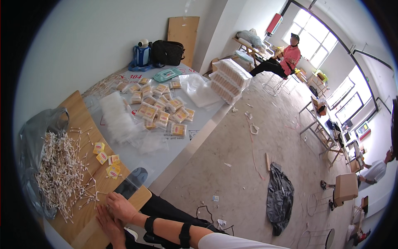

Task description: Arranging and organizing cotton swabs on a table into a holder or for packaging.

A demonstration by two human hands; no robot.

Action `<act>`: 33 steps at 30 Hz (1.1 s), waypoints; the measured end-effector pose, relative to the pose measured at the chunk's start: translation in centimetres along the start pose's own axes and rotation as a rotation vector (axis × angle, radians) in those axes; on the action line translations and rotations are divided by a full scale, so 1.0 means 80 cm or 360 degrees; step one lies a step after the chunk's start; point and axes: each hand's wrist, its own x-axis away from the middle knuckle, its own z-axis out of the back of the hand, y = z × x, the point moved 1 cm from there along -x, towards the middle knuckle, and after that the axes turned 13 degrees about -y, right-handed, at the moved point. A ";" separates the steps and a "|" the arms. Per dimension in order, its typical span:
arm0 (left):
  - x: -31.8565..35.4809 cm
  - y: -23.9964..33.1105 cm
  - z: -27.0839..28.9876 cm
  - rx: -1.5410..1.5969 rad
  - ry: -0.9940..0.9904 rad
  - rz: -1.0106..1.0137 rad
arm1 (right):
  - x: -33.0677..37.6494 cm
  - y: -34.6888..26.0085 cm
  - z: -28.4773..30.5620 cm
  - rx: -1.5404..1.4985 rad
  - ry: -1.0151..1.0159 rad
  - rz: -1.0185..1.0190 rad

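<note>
At the near edge of the wooden board (81, 106), my two hands are close together. My right hand (120, 206) has its fingers curled and pressed together; whatever they hold is too small or hidden to name. Just below it, my left hand (111, 228) lies with fingers stretched side by side on the board, touching or almost touching the right. Beside them spreads a large loose heap of cotton swabs (60, 174), partly on a grey plastic bag (27, 137). Several small yellow cards (112, 171) lie beyond my hands, some swabs next to them.
On the grey table are packed swab bags (161, 108), empty clear bags (118, 118), a teal wipes pack (167, 74), a blue bottle (141, 56) and a black bag (168, 53). White stacked packs (230, 81) stand at its edge. A dark plastic bag (280, 197) lies on the floor. Two people sit farther off.
</note>
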 end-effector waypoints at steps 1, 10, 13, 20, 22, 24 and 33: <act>-0.001 0.002 0.003 -0.0024 -0.0086 0.0026 | -0.001 0.002 0.000 -0.0009 0.0033 0.0014; -0.006 0.042 0.042 -0.0150 0.0586 -0.0279 | -0.003 0.017 0.006 -0.0008 -0.0038 0.0253; 0.004 0.066 0.051 0.0009 0.0601 -0.0353 | -0.004 0.017 0.010 -0.0011 -0.0058 0.0239; 0.005 0.033 0.005 -0.0417 0.0395 -0.0191 | -0.005 0.011 0.012 -0.0119 -0.0078 0.0190; 0.000 0.030 0.007 -0.0383 0.0325 -0.0190 | -0.005 0.014 0.012 -0.0129 -0.0094 0.0171; -0.002 0.030 0.009 -0.0352 0.0253 -0.0185 | -0.005 0.016 0.012 -0.0143 -0.0112 0.0154; -0.001 0.051 0.036 -0.0274 0.0345 -0.0174 | -0.006 0.016 0.011 -0.0024 -0.0186 0.0118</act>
